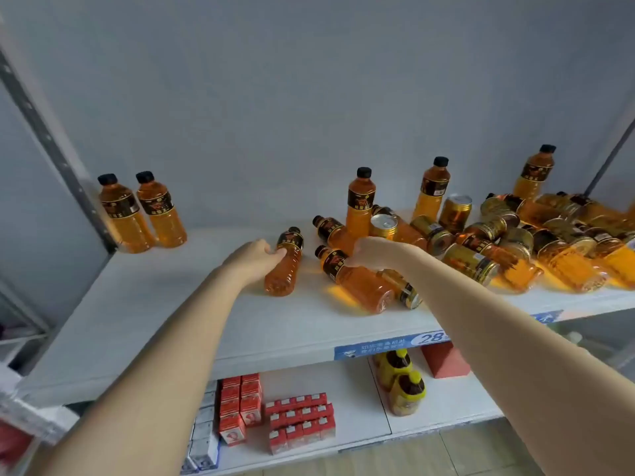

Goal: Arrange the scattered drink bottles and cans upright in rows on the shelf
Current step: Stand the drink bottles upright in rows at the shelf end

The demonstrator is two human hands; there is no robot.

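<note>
On the white shelf [144, 314], my left hand [252, 257] grips the side of a lying orange drink bottle [284, 266] with a black label and cap. My right hand [372, 250] closes over the neck end of a second lying bottle [357, 281]. Two bottles [144, 213] stand upright at the back left. Three more upright bottles [359, 202] [431, 188] [534, 173] stand along the back. A heap of fallen bottles and gold cans [515, 242] fills the right side. One gold can [383, 226] stands upright just behind my right hand.
A grey perforated upright post [51, 146] borders the shelf on the left, another post [611, 156] on the right. A blue price strip [395, 347] runs on the shelf's front edge. The shelf below holds red cartons [295, 417], yellow-capped bottles [402, 383] and a red box [445, 360].
</note>
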